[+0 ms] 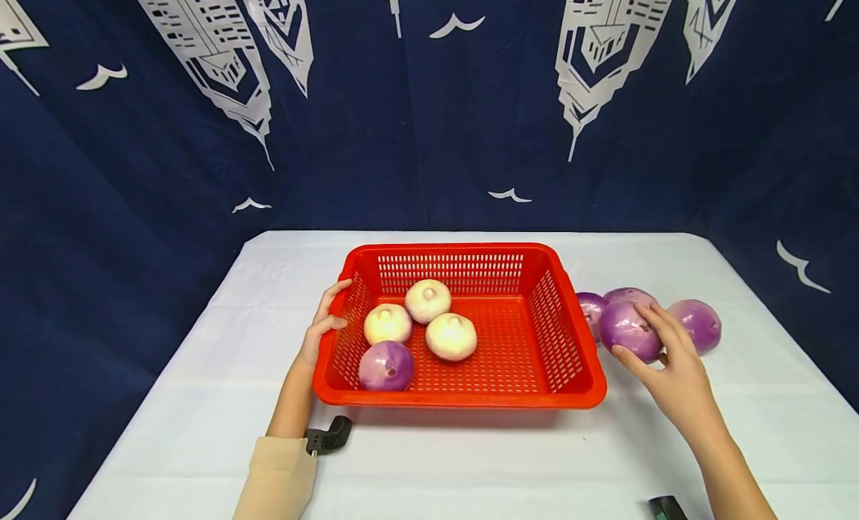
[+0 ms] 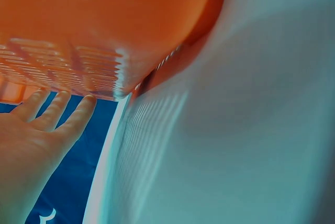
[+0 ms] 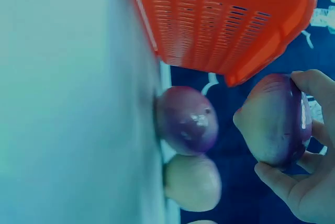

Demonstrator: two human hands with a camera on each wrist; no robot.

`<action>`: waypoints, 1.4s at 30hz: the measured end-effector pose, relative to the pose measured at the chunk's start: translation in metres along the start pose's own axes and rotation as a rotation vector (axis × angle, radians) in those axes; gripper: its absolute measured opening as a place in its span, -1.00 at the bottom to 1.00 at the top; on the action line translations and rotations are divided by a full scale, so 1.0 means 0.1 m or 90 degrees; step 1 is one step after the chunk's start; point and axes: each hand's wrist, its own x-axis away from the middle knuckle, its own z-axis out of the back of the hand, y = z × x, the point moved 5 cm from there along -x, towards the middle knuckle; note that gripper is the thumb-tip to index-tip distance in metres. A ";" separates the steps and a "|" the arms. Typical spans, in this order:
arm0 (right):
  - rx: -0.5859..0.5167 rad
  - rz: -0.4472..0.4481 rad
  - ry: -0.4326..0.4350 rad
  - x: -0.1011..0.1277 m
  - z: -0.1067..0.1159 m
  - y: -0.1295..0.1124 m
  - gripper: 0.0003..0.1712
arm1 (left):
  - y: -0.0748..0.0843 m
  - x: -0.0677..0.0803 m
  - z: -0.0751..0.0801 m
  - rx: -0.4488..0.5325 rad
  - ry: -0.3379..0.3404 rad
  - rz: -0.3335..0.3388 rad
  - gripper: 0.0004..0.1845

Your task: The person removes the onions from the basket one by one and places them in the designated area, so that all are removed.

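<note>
A red slotted basket (image 1: 463,249) stands mid-table and holds three white onions (image 1: 427,300) and one purple onion (image 1: 385,365). My left hand (image 1: 326,316) rests against the basket's left wall; in the left wrist view its fingers (image 2: 63,111) lie straight along the basket (image 2: 104,20). Right of the basket, my right hand (image 1: 632,333) grips a purple onion (image 1: 620,322). In the right wrist view this onion (image 3: 267,114) sits between thumb and fingers of that hand (image 3: 293,130), off the tablecloth.
Three more purple onions (image 1: 698,324) lie on the white tablecloth (image 1: 470,460) beside the basket's right wall; two of them (image 3: 188,119) show in the right wrist view. A dark blue printed curtain (image 1: 416,132) closes off the back and sides.
</note>
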 end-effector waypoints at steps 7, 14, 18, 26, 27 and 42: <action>0.012 -0.002 -0.060 0.05 -0.13 0.17 -0.20 | -0.02 0.02 0.00 0.002 0.005 0.006 -0.29; 0.034 -0.002 -0.112 0.10 -0.21 0.29 -0.19 | -0.02 0.04 0.00 0.001 0.005 0.008 -0.30; 0.043 -0.013 -0.129 0.10 -0.24 0.33 -0.18 | -0.02 0.04 -0.01 0.004 0.003 0.006 -0.30; 0.030 -0.001 -0.112 0.10 -0.24 0.36 -0.19 | -0.01 0.01 -0.01 0.004 -0.002 0.004 -0.29; 0.029 -0.001 -0.111 0.10 -0.24 0.37 -0.19 | -0.01 0.01 -0.01 0.004 -0.002 0.005 -0.29; 0.041 -0.007 -0.102 0.09 -0.22 0.38 -0.16 | -0.02 0.01 0.01 0.003 -0.010 0.000 -0.31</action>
